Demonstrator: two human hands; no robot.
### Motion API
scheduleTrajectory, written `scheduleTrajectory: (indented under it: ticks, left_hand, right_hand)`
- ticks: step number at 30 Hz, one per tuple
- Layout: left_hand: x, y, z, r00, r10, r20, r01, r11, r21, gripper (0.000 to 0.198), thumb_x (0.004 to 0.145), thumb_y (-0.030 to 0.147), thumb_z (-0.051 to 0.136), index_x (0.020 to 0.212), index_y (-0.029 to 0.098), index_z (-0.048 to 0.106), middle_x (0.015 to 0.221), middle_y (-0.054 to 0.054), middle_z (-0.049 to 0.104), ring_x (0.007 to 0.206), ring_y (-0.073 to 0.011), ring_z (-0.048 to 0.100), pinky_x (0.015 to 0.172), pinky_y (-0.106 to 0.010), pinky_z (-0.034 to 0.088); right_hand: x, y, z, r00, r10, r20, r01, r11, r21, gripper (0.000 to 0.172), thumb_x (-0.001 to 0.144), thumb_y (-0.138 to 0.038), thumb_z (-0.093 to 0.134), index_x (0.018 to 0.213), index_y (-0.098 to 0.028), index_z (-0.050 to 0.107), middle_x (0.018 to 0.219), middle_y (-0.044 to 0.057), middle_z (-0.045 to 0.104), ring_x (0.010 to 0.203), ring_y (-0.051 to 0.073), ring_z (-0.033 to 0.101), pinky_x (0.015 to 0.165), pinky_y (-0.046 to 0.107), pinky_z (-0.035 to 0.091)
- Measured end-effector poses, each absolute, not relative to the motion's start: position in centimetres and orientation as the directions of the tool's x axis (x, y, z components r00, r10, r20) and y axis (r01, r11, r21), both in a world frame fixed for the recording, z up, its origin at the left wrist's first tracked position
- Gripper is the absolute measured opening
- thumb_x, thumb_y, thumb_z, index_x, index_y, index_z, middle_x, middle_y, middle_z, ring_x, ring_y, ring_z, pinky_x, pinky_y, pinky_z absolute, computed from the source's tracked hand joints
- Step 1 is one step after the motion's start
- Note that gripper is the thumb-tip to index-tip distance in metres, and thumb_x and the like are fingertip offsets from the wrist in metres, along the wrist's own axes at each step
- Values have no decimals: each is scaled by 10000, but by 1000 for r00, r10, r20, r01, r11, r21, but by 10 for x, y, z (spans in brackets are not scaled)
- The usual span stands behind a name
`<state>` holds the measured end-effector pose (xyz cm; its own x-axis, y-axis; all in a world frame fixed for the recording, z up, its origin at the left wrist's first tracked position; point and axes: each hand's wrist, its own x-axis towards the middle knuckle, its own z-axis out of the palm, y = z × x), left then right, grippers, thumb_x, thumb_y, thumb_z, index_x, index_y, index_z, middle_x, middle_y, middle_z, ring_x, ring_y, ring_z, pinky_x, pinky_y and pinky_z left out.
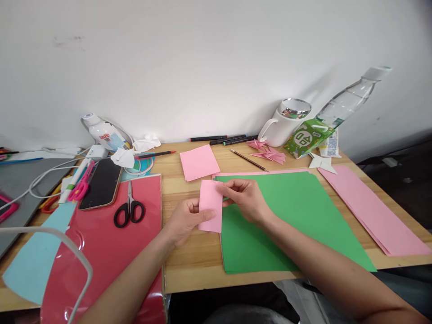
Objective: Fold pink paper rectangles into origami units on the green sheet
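Observation:
Between my two hands is a narrow pink piece of paper (209, 202), held upright above the table and looking folded. My left hand (185, 220) pinches its lower left part, thumb on the front. At its upper right edge, my right hand (245, 198) grips it between thumb and fingers. Some fingertips are hidden behind the paper. Just beyond lies a stack of square pink paper (200, 163). A large green sheet (286, 220) lies beneath my right forearm, with pink paper showing under its edge.
Black-handled scissors (129, 209) and a phone (101, 183) rest on a red folder (111, 252) at left. Behind are a pencil (249, 160), markers (232, 140), folded pink pieces (268, 153), a white mug (281, 123), a green carton (307, 138) and a bottle (351, 101). Pink strips (371, 209) lie right.

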<state>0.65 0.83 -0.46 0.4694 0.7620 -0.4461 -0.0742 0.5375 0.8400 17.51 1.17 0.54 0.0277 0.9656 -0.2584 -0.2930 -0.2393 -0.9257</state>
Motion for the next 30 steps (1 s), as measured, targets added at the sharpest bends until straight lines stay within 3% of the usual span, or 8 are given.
scheduleTrajectory:
  ticks: [5, 30]
  left_hand:
    - [6, 9, -3, 502, 738, -451, -75, 557, 827, 362, 581, 306, 834, 850, 108, 697, 726, -56, 698, 600, -158, 631, 506, -275, 532]
    - [5, 10, -3, 500, 734, -459, -46, 552, 833, 367, 577, 340, 834, 812, 92, 699, 712, -88, 704, 600, -173, 648, 508, -278, 542]
  right_hand:
    - [175, 12, 6, 39, 960, -279, -304, -254, -918, 319, 503, -402, 834, 552, -140, 658, 560, -17, 631, 507, 89, 559, 467, 228, 538]
    - [174, 12, 3, 53, 962, -269, -280, -244, -928, 327, 497, -421, 833, 560, -150, 662, 573, -9, 642, 521, 103, 570, 487, 245, 540]
